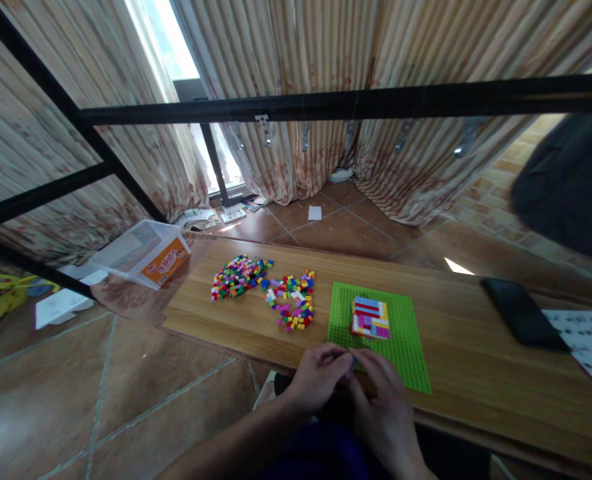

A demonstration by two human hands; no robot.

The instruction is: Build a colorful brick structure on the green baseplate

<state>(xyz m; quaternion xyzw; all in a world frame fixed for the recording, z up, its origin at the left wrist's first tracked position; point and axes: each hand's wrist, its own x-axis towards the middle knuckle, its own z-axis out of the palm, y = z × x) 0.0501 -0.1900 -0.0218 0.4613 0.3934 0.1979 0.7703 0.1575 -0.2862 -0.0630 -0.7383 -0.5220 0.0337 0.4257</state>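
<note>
My left hand [319, 377] and my right hand [383, 397] meet at the bench's near edge, fingertips pinched together. Between them shows a bit of a small purple-blue toy brick [353, 361], mostly covered by my fingers. Just beyond, a green studded baseplate [403, 340] lies flat on the wooden bench. On it sits a low rectangular block [371, 317] built of red, white, yellow, pink and light blue bricks. To the left are two loose heaps of small bricks, a dense multicoloured pile [241, 275] and a more scattered pile [293, 300].
A clear plastic box [146, 250] with an orange label stands past the bench's left end. A black phone [521, 312] and a printed sheet [583, 340] lie at the right. A black metal rail [326, 107] crosses in front of the curtains.
</note>
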